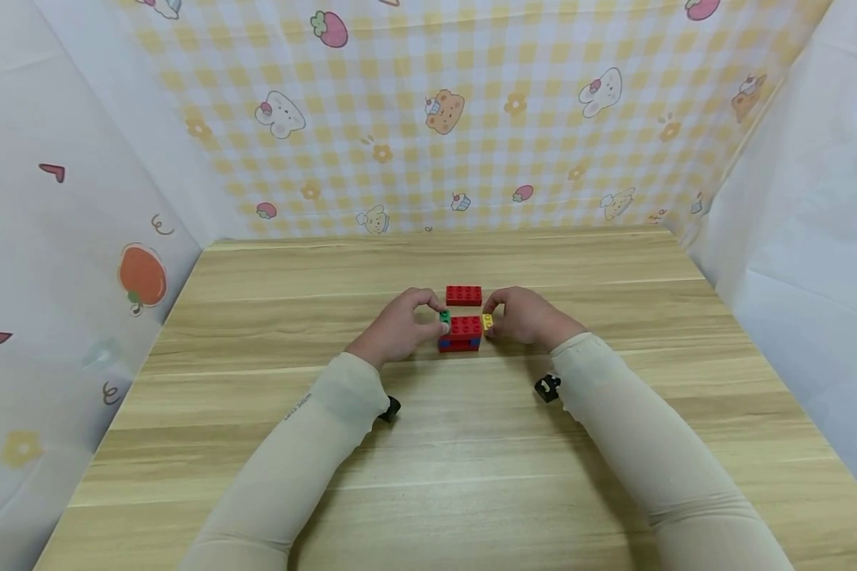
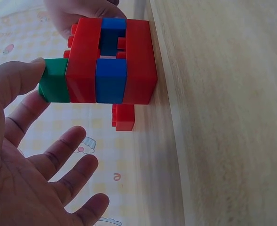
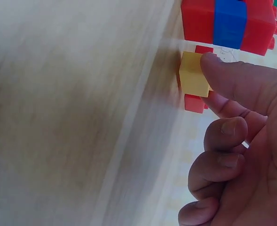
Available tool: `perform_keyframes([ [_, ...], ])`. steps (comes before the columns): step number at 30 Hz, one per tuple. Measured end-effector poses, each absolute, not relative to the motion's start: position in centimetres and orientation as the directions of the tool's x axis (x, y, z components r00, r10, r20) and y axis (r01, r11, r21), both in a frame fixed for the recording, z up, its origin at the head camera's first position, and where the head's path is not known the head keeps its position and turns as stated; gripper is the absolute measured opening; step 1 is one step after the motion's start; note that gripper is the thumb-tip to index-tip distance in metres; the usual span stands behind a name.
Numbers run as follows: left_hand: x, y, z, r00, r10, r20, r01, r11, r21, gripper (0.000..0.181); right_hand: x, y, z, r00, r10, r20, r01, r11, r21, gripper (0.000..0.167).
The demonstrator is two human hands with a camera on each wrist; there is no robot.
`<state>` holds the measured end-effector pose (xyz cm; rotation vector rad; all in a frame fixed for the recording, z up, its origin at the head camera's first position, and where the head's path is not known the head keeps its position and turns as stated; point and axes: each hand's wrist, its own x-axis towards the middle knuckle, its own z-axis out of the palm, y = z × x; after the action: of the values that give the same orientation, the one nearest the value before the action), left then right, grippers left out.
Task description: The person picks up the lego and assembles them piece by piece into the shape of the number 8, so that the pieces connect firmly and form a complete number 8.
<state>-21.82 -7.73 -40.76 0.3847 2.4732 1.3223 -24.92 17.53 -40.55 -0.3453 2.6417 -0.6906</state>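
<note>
A small stack stands on the table: a red brick below, two blue bricks with a gap between them, and another red brick on top. My left hand pinches a green brick between thumb and index finger, at the left end of the stack's studded top; its other fingers are spread. To the right of the stack, my right hand pinches a yellow brick with thumb and index finger, the other fingers curled. A gap separates the yellow brick from the stack.
Behind the stack lies a loose red eight-stud brick. The wooden table meets a yellow checked cloth at the back. A black object shows by the right sleeve, another by the left sleeve.
</note>
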Motion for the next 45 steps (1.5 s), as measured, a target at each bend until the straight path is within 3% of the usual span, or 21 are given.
perform_keyframes([
  [17,-21.8,-7.7,-40.6,-0.914,0.374,-0.160,0.070,0.532,0.844,0.015,-24.1,18.9,-38.9,-0.916,-0.307,-0.257,-0.112,0.812,-0.573,0.030],
  [45,-21.9,-7.7,-40.7,-0.917,0.372,-0.145,0.083,0.534,0.841,0.014,-22.9,18.2,-37.7,-0.906,-0.389,-0.166,-0.180,0.710,-0.681,0.030],
])
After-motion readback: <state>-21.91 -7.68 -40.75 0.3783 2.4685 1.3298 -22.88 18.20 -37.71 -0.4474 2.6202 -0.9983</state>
